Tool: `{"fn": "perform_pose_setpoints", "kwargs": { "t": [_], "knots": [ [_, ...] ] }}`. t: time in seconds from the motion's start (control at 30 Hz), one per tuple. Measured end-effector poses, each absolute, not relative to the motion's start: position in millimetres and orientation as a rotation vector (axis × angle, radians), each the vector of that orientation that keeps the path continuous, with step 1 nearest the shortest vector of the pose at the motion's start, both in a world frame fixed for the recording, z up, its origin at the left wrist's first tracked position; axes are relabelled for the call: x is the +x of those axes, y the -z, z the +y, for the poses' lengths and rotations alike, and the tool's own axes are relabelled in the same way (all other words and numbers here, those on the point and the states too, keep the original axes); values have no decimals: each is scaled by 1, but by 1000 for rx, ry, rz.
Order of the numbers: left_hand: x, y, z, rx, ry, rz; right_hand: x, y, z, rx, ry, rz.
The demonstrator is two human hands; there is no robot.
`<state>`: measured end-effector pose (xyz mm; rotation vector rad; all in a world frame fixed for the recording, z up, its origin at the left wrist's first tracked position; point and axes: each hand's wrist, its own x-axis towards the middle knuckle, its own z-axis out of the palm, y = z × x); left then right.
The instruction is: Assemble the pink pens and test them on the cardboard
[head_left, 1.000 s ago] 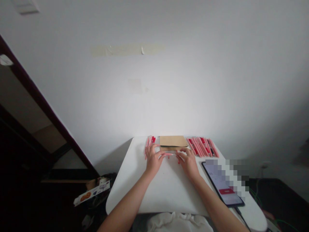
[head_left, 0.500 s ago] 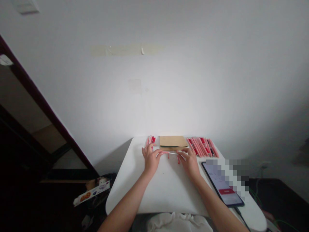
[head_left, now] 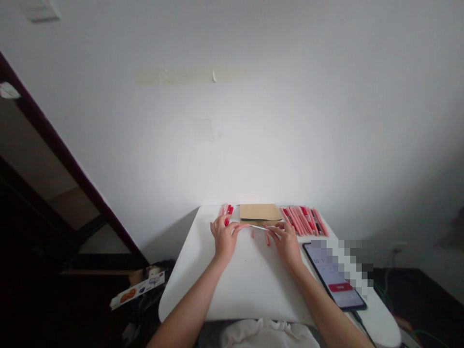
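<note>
Left hand (head_left: pixel 224 239) pinches pink tube (head_left: pixel 243 225), right hand (head_left: pixel 286 238) pinches thin white rod (head_left: pixel 259 227) (fingers clamped on both), brown packet (head_left: pixel 259 211) at twelve o'clock, pink pens (head_left: pixel 300 221) at two.

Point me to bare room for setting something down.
Bare: white tabletop between the left forearm and right forearm; the strip outside the left one. Crowded: far edge, where slim pink and red pens flank a flat rectangular brown packet; right side, holding a black-rimmed rectangular phone.

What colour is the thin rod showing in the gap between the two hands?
The thin rod is white there, as seen in the head view.
</note>
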<state>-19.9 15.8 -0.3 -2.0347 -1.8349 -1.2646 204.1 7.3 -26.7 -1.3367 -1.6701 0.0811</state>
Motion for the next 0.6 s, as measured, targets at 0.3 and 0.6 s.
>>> {"fn": "perform_pose_setpoints", "kwargs": {
  "t": [0.3,0.6],
  "knots": [
    [-21,-3,15,-2000,1293,-1865,205,25,8,-1337,-80,-1642],
    [-13,-2,10,-1957,1222,-1885,204,25,7,-1358,-84,-1627]
  ]
}}
